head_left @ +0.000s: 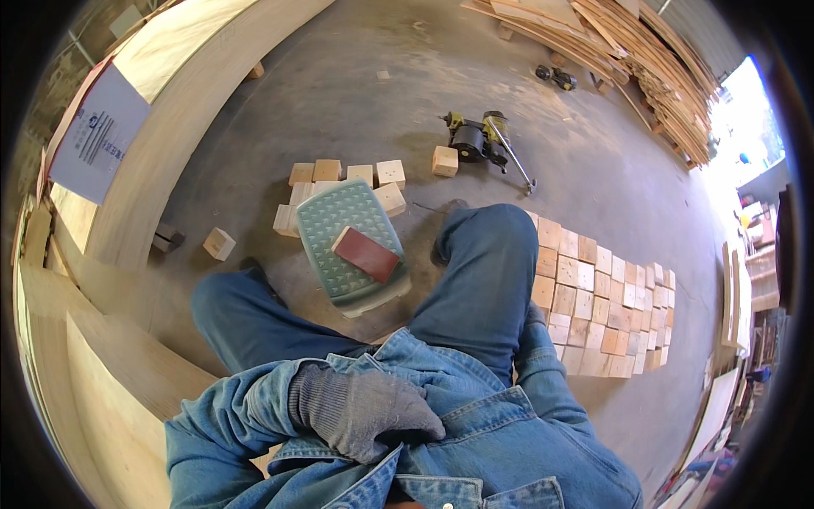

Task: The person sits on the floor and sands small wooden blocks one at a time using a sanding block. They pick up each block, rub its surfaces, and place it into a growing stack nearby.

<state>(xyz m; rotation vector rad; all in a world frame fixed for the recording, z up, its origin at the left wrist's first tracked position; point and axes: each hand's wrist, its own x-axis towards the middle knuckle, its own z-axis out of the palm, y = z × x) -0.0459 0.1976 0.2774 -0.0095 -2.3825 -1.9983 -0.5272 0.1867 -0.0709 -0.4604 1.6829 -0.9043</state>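
My left hand (369, 414), in a grey knitted glove, lies against the front of my denim jacket (475, 382). Its fingers are curled in, and whatever they may hold is hidden. Only a small grey part of my right hand (536, 316) shows beside my right thigh; the leg covers its fingers. Between my knees stands a pale green plastic stool (326, 225) with a bumpy top. A block with a red-brown face (367, 254) lies across it, apart from both hands.
Wooden blocks (391, 173) sit behind the stool, with a loose block (220, 244) at left. Rows of blocks (593, 293) stand right of my leg. Ahead is a yellow-and-black nail gun (479, 138). Planks (627, 51) are stacked far right; long wooden panels (161, 161) line the left.
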